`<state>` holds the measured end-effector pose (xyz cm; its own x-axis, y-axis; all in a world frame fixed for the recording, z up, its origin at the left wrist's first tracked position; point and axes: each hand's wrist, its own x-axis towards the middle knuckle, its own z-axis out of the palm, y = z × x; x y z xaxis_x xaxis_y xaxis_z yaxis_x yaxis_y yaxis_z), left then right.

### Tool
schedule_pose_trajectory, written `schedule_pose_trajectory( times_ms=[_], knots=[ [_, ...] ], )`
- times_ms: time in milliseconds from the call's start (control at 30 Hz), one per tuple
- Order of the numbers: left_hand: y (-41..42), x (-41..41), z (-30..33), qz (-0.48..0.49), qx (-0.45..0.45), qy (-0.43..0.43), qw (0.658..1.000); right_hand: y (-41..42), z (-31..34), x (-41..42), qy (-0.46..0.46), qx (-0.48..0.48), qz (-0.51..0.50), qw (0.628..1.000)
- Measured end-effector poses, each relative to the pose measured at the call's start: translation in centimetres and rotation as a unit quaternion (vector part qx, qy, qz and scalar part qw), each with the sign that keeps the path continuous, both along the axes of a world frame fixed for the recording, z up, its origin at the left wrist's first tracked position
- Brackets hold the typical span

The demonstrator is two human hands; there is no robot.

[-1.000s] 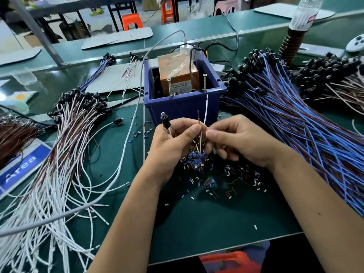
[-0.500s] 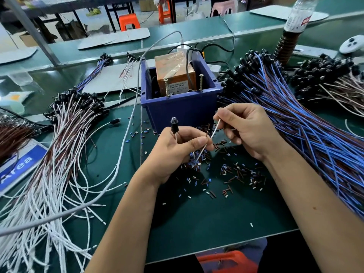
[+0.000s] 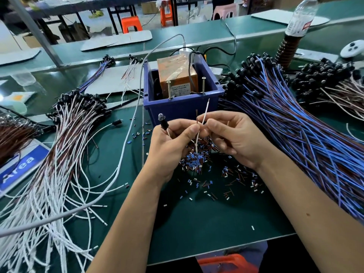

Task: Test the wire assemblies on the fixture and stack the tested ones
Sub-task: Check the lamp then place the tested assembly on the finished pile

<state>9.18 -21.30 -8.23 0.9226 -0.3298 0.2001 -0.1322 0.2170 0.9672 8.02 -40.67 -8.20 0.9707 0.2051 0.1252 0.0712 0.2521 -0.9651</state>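
My left hand (image 3: 173,142) grips one wire assembly, its black lamp holder (image 3: 163,121) sticking up beside my thumb. Its white wire (image 3: 204,113) and brown wire (image 3: 197,115) point up between both hands. My right hand (image 3: 234,134) pinches the white wire just in front of the blue bin fixture (image 3: 183,109), which holds an orange transformer (image 3: 177,73) and two upright screws (image 3: 203,84). A pile of white-and-brown assemblies (image 3: 65,138) lies to the left. To the right spreads a pile of blue-and-brown assemblies (image 3: 295,125).
Cut bits of wire insulation (image 3: 199,160) litter the green mat under my hands. A grey cable (image 3: 126,148) crosses the left side. A blue "Area" label (image 3: 21,166) sits far left, a water bottle (image 3: 301,16) far right, and an orange stool (image 3: 228,263) below the table edge.
My right hand has come back in to meet the left hand, after pulling the white wire out to the right. Both wire ends now point up toward the fixture.
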Motion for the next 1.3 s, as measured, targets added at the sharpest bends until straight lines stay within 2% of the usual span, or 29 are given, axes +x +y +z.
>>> schedule_pose_trajectory(
  times_ms=[67,133,233,333,467,700,800,900,1300],
  knots=[
    [0.0,0.1,0.2,0.018,0.012,-0.025,0.999,0.6,-0.1,0.1,-0.017,0.019,-0.007,1.000],
    [-0.3,0.2,0.3,0.056,0.031,-0.091,0.994,1.0,0.0,0.2,-0.031,0.040,-0.031,0.998],
    [-0.6,0.3,0.2,0.156,0.060,-0.215,0.962,1.0,0.2,0.6,-0.060,0.059,-0.076,0.994],
    [-0.7,0.2,0.2,0.258,0.049,-0.239,0.935,1.0,0.3,0.8,-0.108,0.009,-0.151,0.983],
    [-0.8,0.4,0.5,0.342,0.026,-0.229,0.911,1.7,0.1,0.8,-0.198,-0.113,-0.282,0.932],
    [-0.7,1.7,1.3,0.478,0.048,-0.254,0.840,2.4,0.2,1.2,-0.266,-0.229,-0.430,0.832],
    [-0.7,1.8,1.2,0.502,0.076,-0.261,0.821,2.9,0.7,1.6,-0.305,-0.273,-0.465,0.785],
    [-0.6,1.9,1.1,0.509,0.097,-0.269,0.812,3.6,1.0,1.9,-0.327,-0.303,-0.463,0.766],
    [-0.7,1.7,1.0,0.478,0.130,-0.284,0.821,3.6,1.2,1.6,-0.340,-0.313,-0.441,0.770]
  ],
)
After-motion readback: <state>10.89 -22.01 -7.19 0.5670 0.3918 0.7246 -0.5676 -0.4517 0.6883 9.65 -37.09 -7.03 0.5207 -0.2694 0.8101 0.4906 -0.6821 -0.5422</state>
